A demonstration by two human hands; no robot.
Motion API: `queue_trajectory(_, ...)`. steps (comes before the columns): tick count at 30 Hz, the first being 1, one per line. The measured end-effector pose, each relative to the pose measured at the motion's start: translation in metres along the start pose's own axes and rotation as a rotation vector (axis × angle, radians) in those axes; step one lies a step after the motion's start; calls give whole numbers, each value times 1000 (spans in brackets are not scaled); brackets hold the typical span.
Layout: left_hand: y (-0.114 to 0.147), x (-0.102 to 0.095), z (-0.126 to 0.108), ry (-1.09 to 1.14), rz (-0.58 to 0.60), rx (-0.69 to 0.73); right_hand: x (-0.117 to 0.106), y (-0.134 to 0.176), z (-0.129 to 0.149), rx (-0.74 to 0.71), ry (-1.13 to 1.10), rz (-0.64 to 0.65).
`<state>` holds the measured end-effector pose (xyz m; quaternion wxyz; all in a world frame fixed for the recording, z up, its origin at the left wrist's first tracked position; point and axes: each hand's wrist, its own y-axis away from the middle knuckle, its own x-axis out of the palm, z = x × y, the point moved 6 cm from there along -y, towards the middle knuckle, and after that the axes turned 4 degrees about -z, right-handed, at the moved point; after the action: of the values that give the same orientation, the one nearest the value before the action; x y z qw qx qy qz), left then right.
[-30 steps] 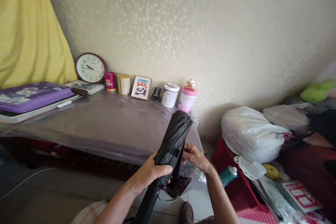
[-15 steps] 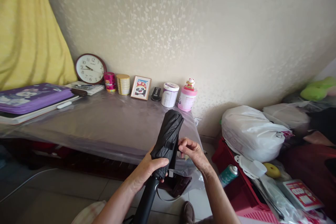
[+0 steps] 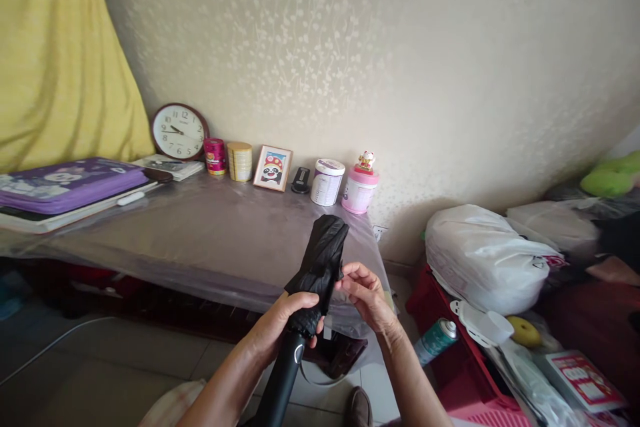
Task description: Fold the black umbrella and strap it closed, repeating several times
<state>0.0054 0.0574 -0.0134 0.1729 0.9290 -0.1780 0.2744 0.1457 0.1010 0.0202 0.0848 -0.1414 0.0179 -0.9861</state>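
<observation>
A folded black umbrella (image 3: 320, 253) was held at a tilt in front of the right end of a plastic-covered table (image 3: 200, 233).

The left hand (image 3: 287, 320) gripped the bunched canopy just above the black handle (image 3: 280, 380), thumb across the front; the right hand (image 3: 367, 293), fingers bent, had its thumb and fingertips drawn together at the canopy's right edge, apparently pinching it, though whether they had a strap or a fold of fabric was too small to tell. Along the back of the table stood a round clock (image 3: 180, 132), a panda picture (image 3: 273, 168), a white tub (image 3: 327, 183) and a pink tub (image 3: 360, 192) topped by a cat figurine (image 3: 365, 161); to the right, a spray can (image 3: 436, 341) stood tilted beside a red bin (image 3: 463, 373).
</observation>
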Motion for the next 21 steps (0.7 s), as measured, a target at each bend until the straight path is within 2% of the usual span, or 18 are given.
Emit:
queue_trajectory(6,-4,-5,2,43,-19,-19,-2,-3,-6,-29,-67,-1)
queue_trajectory(13,0,-10,-11,61,-78,21,-14,-2,-11,-32,-69,-9)
queue_trajectory(17,0,-8,-14,-35,-86,86,-16,-1,1,-104,-60,0)
queue_trajectory(21,-4,-4,-7,-108,-87,78,-6,6,17,-210,87,27)
